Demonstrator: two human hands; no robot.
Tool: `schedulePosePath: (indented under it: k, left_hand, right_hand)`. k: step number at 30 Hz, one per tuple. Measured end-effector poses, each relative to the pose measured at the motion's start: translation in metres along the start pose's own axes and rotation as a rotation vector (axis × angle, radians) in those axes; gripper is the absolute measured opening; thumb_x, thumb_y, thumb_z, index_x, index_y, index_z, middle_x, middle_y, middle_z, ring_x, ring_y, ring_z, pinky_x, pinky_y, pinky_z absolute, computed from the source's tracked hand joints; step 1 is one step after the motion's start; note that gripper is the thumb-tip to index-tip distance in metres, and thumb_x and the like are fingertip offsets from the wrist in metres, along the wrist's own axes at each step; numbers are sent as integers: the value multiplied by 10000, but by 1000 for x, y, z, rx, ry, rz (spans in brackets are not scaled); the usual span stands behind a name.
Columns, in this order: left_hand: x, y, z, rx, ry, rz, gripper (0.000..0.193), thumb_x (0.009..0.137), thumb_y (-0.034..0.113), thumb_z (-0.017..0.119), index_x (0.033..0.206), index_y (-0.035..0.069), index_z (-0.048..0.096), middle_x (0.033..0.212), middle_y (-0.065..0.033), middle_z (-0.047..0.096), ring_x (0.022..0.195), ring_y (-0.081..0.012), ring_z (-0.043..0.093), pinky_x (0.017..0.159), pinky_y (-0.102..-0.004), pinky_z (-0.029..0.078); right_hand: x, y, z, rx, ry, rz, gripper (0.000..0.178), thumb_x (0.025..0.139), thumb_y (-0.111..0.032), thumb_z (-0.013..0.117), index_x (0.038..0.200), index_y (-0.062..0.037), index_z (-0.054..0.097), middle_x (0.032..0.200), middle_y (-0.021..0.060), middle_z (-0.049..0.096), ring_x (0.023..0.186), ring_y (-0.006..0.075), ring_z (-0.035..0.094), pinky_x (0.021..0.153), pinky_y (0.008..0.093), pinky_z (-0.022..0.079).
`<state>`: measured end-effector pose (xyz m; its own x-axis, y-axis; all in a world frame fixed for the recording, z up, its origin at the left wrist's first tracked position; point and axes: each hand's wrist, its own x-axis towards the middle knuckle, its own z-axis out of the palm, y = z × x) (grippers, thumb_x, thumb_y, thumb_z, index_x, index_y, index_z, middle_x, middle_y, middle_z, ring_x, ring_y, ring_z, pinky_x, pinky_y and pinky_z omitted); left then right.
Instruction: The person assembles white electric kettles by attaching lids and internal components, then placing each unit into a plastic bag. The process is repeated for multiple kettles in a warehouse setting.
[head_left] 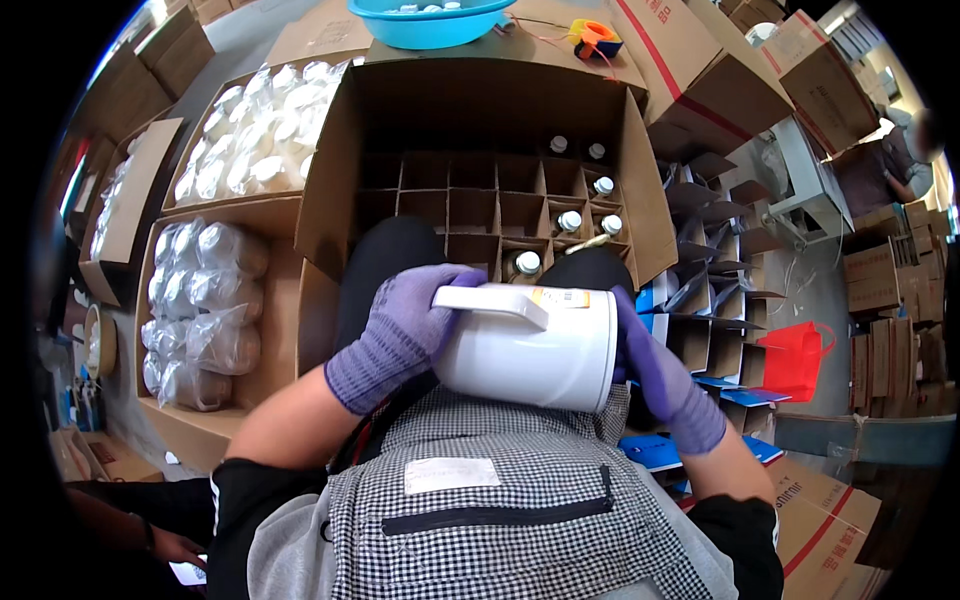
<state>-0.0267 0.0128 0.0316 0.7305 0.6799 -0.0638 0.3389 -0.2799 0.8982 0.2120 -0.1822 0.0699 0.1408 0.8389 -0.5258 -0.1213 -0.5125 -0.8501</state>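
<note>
Across my lap lies a white jug-like container [530,355] with a long handle, tilted onto its side, an orange-and-white label near its top edge. My left hand [405,325], in a purple knitted glove, is closed on its left end beside the handle. At its right end, my right hand [660,370], gloved alike, presses against the flat end; some of its fingers are hidden behind the container. Just beyond stands an open carton [325,190] with cardboard dividers. Several capped bottles [568,222] stand in its right-hand cells.
Boxes of plastic-wrapped bottles [225,290] stand at my left. A blue basin [430,30] and tape rolls [597,40] sit beyond the carton. Cardboard dividers [715,290] and a red bag [795,360] lie right. Another person's hand [178,550] shows lower left; a person [905,160] is far right.
</note>
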Motion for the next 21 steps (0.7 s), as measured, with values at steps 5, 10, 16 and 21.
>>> schedulePosePath:
  k: [5,10,16,21]
  left_hand:
    - [-14,8,4,-194,-4,-8,342,1006,232,517,1149,3,727,1052,-150,756,987,-207,723,890,-314,553]
    - [-14,17,-8,-204,78,29,345,1033,282,517,1151,32,722,1045,-164,755,912,-239,750,876,-358,595]
    - [-19,28,4,349,454,525,374,1008,324,533,1116,22,724,1047,-206,739,927,-267,750,835,-379,592]
    - [-12,8,-8,-393,-81,-282,312,970,208,545,1154,30,724,1043,-173,751,937,-248,745,842,-360,587]
  right_hand:
    - [7,-4,9,-595,60,-854,913,923,-524,647,1589,-59,231,1567,216,381,1376,318,495,1119,426,443]
    - [20,-17,5,-135,-192,-444,761,1016,-583,466,1539,-37,377,1504,213,472,1365,328,509,1129,415,436]
    - [51,14,-6,17,-277,-331,891,959,-710,465,1572,-80,320,1530,167,462,1409,294,464,1173,419,372]
    - [10,-8,15,-355,-95,-756,845,985,-647,466,1572,-66,290,1590,207,325,1439,318,406,1174,456,358]
